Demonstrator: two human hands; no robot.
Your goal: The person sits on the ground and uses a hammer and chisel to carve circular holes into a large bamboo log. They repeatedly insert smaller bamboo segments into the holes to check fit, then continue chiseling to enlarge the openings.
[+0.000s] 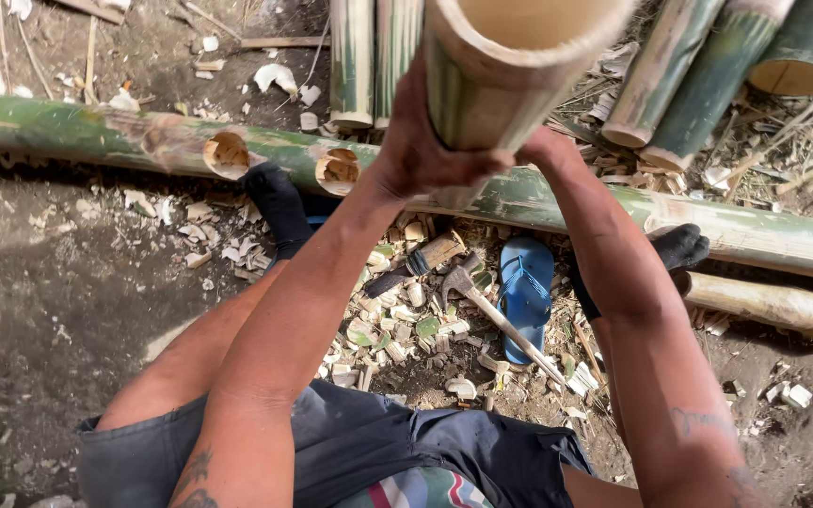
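- Hands first: left hand (421, 141) wraps the bamboo tube (501, 75) from the side; right hand (543, 146) grips beneath, fingers hidden.
- Tube is raised upright above the long notched pole (143, 136).
- A firm two-sided grip likely keeps it steady.
- Hatchet (496, 315) and blue sandal (524, 287) lie among chips on the ground.

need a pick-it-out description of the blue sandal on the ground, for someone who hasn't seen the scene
Start from the long green bamboo pole lying across the ground with two holes cut in it. Just below it, between the person's arms, wood chips litter the dirt; the blue sandal lies there, beside a hammer. It is the only bright blue thing among brown and green.
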